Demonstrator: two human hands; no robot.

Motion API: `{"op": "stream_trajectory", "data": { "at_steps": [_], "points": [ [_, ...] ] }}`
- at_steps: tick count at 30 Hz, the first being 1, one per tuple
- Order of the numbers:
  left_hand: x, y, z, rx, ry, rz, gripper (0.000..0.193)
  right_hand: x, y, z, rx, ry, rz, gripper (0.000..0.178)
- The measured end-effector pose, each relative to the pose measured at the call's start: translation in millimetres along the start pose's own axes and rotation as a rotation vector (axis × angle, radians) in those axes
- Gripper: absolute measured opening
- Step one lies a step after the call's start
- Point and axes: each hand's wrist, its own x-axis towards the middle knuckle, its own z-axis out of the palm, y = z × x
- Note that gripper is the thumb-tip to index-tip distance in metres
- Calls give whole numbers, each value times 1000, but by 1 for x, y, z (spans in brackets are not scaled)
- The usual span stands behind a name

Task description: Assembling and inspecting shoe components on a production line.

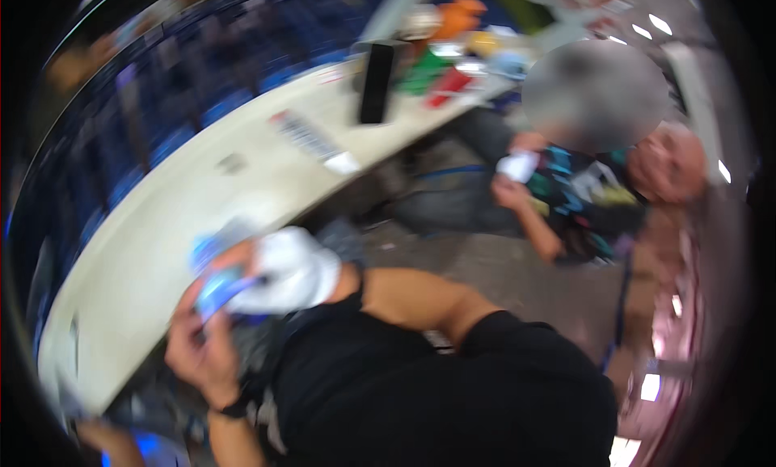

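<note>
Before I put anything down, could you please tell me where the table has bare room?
The blurred white table looks bare to the left of the left hand, and, besides a faint grey mark, between the blue thing it holds and the flat strip. It is crowded at the far end, around the black slab and colourful pile.

item left of co-worker, strip on table
</note>
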Motion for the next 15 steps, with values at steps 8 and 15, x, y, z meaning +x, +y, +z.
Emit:
{"op": "stream_trajectory", "data": {
  "at_steps": [8, 15],
  "points": [
    [45, 0, -29, 170, -241, 130, 35, -2, 34, 10, 131, 62, -64, 45],
    [73, -21, 4, -360, -365, 101, 51, -5, 20, 29, 60, -7, 70, 39]
  ]
}}
